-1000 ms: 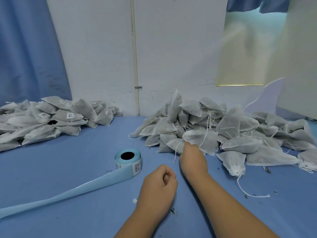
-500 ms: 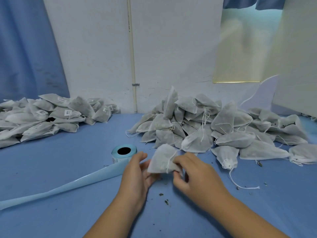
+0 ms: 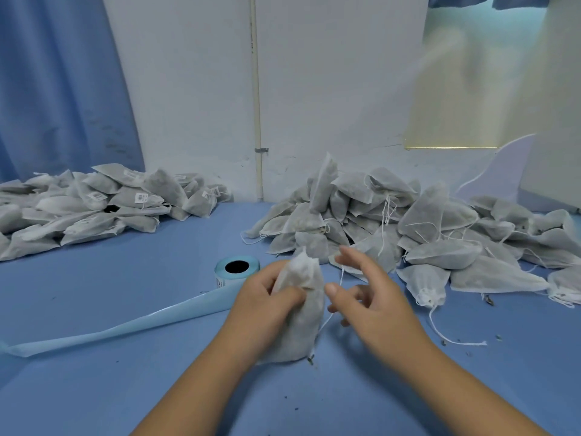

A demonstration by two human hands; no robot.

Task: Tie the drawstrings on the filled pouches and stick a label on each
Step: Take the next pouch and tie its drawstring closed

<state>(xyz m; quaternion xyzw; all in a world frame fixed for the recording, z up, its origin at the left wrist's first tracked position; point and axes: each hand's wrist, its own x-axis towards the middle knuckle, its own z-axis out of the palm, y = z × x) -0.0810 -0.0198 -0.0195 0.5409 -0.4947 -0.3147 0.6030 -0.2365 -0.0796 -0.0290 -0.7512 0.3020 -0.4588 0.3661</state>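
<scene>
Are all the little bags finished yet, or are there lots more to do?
Partly. The left pile shows labels, so those look done. The left hand grips one pouch while the right hand reaches by its drawstring. The right pile, loose strings and no labels showing, is left to do, using the label roll.

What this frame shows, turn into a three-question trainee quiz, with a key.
1. True or false: the left hand grips a pouch.
2. Where is the label roll? A: on the table, left of the held pouch. B: on top of a pile. C: in the right hand.
3. Fill in: the pouches that already show stuck labels lie in the ____ pile.

Key: 1 true; 2 A; 3 left, since small labels show only in the left pile.
</scene>
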